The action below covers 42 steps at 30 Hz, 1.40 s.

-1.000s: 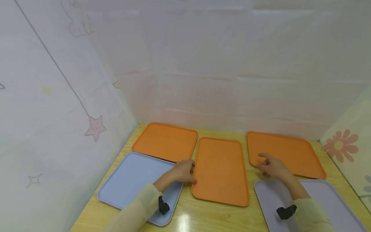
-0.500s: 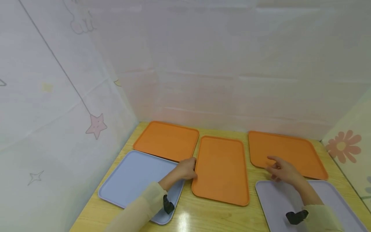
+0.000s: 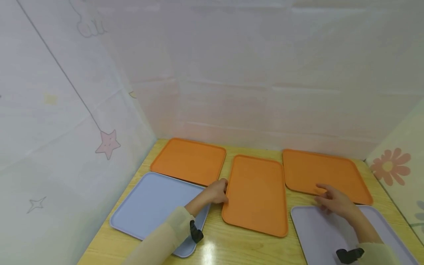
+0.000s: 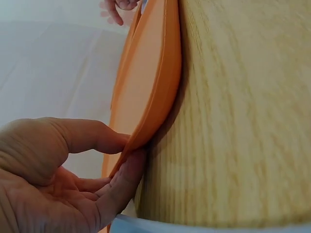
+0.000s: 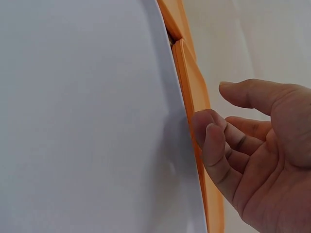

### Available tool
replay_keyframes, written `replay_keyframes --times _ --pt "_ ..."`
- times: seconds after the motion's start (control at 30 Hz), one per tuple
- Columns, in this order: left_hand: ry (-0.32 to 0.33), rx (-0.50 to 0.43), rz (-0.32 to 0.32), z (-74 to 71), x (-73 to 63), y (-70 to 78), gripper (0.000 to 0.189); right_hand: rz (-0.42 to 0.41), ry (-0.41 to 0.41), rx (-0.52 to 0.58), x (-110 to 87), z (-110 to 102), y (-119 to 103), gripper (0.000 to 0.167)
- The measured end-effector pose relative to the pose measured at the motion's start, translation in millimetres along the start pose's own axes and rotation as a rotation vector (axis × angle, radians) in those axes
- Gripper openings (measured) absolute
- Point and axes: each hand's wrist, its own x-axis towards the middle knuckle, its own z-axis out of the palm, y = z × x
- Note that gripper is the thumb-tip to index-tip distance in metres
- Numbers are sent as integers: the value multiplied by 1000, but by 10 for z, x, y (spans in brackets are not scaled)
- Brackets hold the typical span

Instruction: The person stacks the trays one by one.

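Note:
An orange tray (image 3: 256,195) lies lengthwise in the middle of the table. My left hand (image 3: 216,191) pinches its left edge; in the left wrist view, thumb and fingers (image 4: 125,179) close on the rim from both sides. My right hand (image 3: 337,201) hovers between another orange tray (image 3: 324,171) at the back right and a lavender tray (image 3: 318,230) in front of it. Loosely bent and holding nothing, its fingers (image 5: 214,145) appear near the lavender tray's edge in the right wrist view.
A third orange tray (image 3: 188,160) sits at the back left, with a light blue tray (image 3: 152,206) in front of it. Pale printed sheets (image 3: 212,81) rise behind and beside the wooden table (image 3: 255,248).
The middle orange tray has shifted slightly right and turned a little, with my left hand at its edge. My right hand has drifted right and nearer to me.

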Motion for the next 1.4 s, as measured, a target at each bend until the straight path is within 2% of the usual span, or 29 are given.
replay_keyframes --times 0.2,0.47,0.7,0.83,0.9,1.0,1.1,1.3,1.4 --pt "-2 -140 -16 12 -42 -5 76 29 -18 11 -37 -67 189 73" --pt "-11 -304 -17 54 -74 -23 82 -8 5 9 -172 -237 448 72" --pt "-17 -383 -29 80 -105 -23 85 -64 47 -21 -361 -449 688 65" --pt "-9 -379 -34 74 -118 -33 85 -122 90 -33 -433 -559 871 58" --pt "-8 -376 -34 73 -120 -34 84 -137 118 -74 -466 -615 977 58" --pt "-12 -379 -35 77 -129 -32 84 -100 131 -161 -519 -710 1086 64" --pt "-15 -373 -37 85 -136 -34 84 -23 97 -225 -553 -789 1151 73" --pt "-14 -376 -34 91 -140 -22 84 81 29 -192 -595 -860 1278 78" --pt "-19 -394 -27 95 -144 -5 85 92 30 -178 -622 -878 1366 79"
